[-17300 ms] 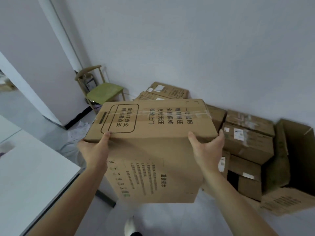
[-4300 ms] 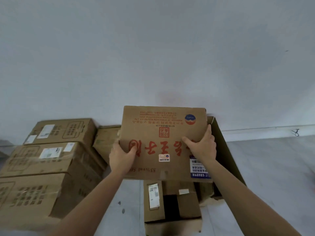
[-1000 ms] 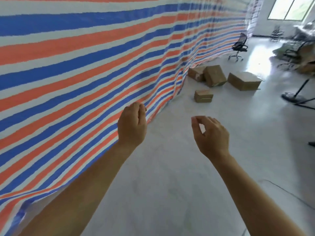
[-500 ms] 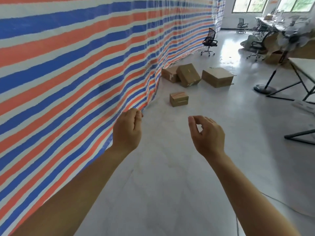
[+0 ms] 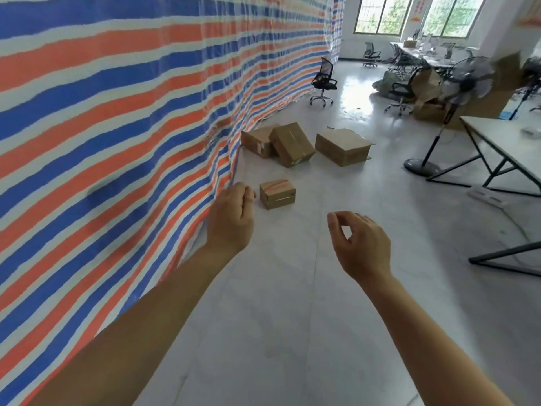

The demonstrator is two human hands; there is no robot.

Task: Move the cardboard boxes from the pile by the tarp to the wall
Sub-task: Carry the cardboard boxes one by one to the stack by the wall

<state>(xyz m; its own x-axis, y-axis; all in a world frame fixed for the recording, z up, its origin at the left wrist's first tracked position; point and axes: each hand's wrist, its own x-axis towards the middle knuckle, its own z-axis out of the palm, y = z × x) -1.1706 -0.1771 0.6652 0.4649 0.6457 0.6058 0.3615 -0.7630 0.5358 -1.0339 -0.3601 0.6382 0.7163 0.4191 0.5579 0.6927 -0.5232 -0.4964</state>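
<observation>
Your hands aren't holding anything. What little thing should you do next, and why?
Probably step toward the small box and reach down for it: both the left hand and right hand are empty, and it lies nearest, beside the tarp.

Matt cardboard boxes (image 5: 295, 143); woven plastic tarp (image 5: 117, 112), perhaps; glossy floor (image 5: 278, 317).

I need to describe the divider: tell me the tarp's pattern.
The tarp has horizontal stripes of blue, orange-red and white, seen clearly in the head view.
</observation>
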